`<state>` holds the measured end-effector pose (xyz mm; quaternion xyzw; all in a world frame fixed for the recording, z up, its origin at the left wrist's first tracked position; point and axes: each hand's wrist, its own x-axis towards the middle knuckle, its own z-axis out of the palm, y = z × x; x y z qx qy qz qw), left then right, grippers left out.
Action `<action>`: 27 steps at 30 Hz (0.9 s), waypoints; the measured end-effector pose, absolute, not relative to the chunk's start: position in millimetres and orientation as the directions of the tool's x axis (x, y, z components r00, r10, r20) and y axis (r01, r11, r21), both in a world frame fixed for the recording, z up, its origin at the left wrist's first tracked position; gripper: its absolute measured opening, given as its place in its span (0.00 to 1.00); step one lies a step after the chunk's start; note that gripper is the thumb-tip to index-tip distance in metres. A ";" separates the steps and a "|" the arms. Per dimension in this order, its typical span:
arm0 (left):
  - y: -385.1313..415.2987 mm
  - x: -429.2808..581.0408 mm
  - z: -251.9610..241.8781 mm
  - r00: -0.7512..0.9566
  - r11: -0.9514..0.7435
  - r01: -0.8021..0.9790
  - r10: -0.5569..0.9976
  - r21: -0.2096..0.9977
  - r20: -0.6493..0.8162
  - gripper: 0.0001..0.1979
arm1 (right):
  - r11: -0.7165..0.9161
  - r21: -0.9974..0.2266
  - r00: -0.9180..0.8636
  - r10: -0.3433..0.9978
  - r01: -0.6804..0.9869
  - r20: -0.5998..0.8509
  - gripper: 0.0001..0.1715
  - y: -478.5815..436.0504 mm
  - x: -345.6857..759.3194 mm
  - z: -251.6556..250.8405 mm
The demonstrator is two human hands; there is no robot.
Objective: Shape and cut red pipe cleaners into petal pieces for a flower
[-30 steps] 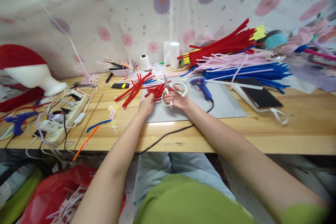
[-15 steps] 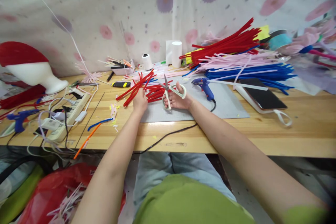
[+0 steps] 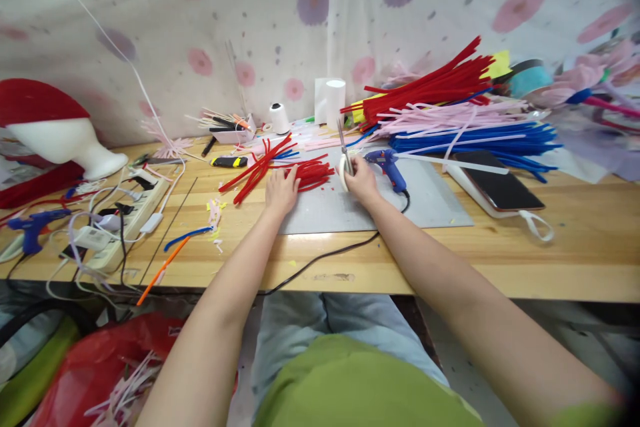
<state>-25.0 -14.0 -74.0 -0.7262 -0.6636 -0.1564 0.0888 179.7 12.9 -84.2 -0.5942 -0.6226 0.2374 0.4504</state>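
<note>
My right hand (image 3: 361, 180) grips white-handled scissors (image 3: 344, 155), held edge-on with the blades pointing up and away, just right of a small bunch of short red pipe cleaners (image 3: 311, 173). My left hand (image 3: 282, 191) lies flat on the near end of that bunch, at the left edge of a grey mat (image 3: 425, 203). Longer red pipe cleaners (image 3: 253, 171) fan out to the left of my left hand.
A blue glue gun (image 3: 386, 166) lies right of my right hand, its black cord running off the table's front edge. Piles of red, pink and blue pipe cleaners (image 3: 465, 123) and a phone (image 3: 496, 185) sit at the right. A power strip (image 3: 131, 215) with cables lies left.
My right hand has turned the scissors from flat to edge-on and shifted right, away from the red bunch. My left hand has come down flat on the bunch.
</note>
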 end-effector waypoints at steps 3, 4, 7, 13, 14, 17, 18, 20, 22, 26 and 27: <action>-13.2 -20.0 -75.5 0.056 -0.090 0.993 0.923 0.072 0.381 0.30 | 0.163 -0.780 0.108 0.953 0.604 0.283 0.12 11.7 179.9 -88.1; -12.7 -19.8 -76.1 0.080 -0.116 0.991 0.921 0.073 0.380 0.31 | 0.154 -0.771 0.111 0.954 0.618 0.280 0.12 12.1 179.7 -89.1; -7.2 -20.6 -78.5 0.189 -0.227 0.972 0.912 0.064 0.363 0.29 | 0.135 -0.763 0.114 0.958 0.633 0.264 0.13 13.7 178.5 -90.6; 17.4 -12.3 -78.1 0.114 -0.158 0.985 0.908 0.076 0.404 0.22 | 0.129 -0.756 0.113 0.959 0.642 0.259 0.13 11.7 176.7 -89.6; 20.4 -10.3 -76.6 0.099 -0.148 0.985 0.909 0.091 0.406 0.22 | 0.130 -0.755 0.114 0.958 0.643 0.262 0.13 11.4 176.7 -89.5; 26.6 -10.0 -71.0 0.049 -0.135 0.974 0.911 0.184 0.409 0.21 | 0.138 -0.753 0.114 0.956 0.644 0.272 0.13 11.6 177.1 -89.0; 28.5 -13.2 -69.1 0.008 -0.112 0.968 0.909 0.225 0.418 0.21 | 0.134 -0.753 0.113 0.957 0.644 0.267 0.12 11.8 177.2 -88.5; 33.3 -25.6 -65.7 -0.111 -0.025 0.956 0.893 0.293 0.437 0.19 | 0.106 -0.748 0.121 0.963 0.655 0.242 0.12 12.5 177.1 -87.2; 39.1 -45.1 -62.8 -0.207 0.075 0.951 0.878 0.301 0.432 0.16 | 0.069 -0.728 0.140 0.965 0.682 0.222 0.13 13.0 176.5 -85.8; 49.9 -90.5 -56.8 -0.291 0.233 0.952 0.891 0.199 0.349 0.17 | 0.042 -0.683 0.148 0.965 0.729 0.217 0.15 12.7 174.1 -84.6; 51.8 -99.9 -55.1 -0.304 0.263 0.950 0.903 0.168 0.304 0.17 | 0.048 -0.677 0.138 0.966 0.734 0.217 0.15 12.0 173.5 -84.5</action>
